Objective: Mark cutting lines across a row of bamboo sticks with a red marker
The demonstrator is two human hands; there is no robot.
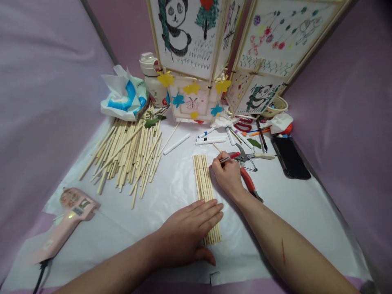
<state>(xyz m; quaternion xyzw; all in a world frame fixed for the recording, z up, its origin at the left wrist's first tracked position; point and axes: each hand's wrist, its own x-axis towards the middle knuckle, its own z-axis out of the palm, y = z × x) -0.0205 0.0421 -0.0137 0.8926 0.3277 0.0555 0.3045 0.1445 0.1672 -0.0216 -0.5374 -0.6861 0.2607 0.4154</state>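
Across the white surface (128, 220), I had the left hand (183, 228) down flat, fingers lying side by side, thumb apart, over the nearer part of the row of sticks (202, 179) in the middle. Light, stiff, dry, I reckoned; thin enough to snap, likely to slide apart, so best gripped by both long edges together! And there, beside their right edge, the right hand's (228, 173) fingers pinched a slim red pen (229, 157).
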